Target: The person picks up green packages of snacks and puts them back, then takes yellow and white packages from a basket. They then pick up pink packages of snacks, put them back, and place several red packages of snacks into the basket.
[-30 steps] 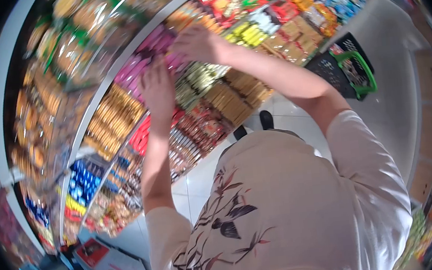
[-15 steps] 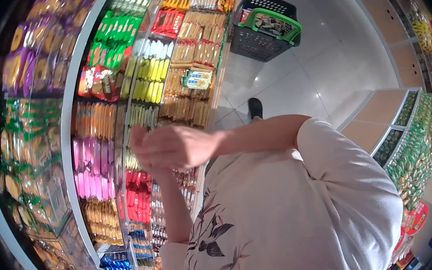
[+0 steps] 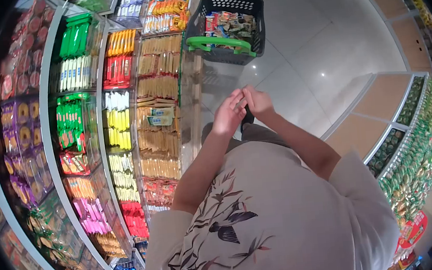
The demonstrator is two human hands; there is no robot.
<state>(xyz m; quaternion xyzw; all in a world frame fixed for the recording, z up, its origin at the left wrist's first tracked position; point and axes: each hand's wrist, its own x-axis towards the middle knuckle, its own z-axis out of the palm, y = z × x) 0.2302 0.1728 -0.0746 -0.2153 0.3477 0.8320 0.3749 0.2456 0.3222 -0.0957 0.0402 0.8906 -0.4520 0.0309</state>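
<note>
My left hand [image 3: 230, 114] is held palm up in front of my body, with its fingers stretched out and apart. Close against its fingertips is my right hand [image 3: 259, 103], its fingers bent and pressed together; whether anything small lies between them is hidden. Just beyond both hands, on the floor, stands a dark grey shopping basket [image 3: 259, 21] with a green handle [image 3: 220, 42]. Several small wrapped snacks [image 3: 231, 25] lie in it.
To the left, tiered shelf bins hold wrapped snacks: green packets [image 3: 70, 120], yellow packets [image 3: 118, 128], pink packets [image 3: 92, 215] and tan packets [image 3: 155, 86]. A display of green-wrapped sweets [image 3: 415, 152] stands at the right. Tiled floor [image 3: 305, 38] lies between.
My hands have moved right, away from the shelf, and now meet before my body instead of overlapping. In view, the basket has shifted left and its contents show more.
</note>
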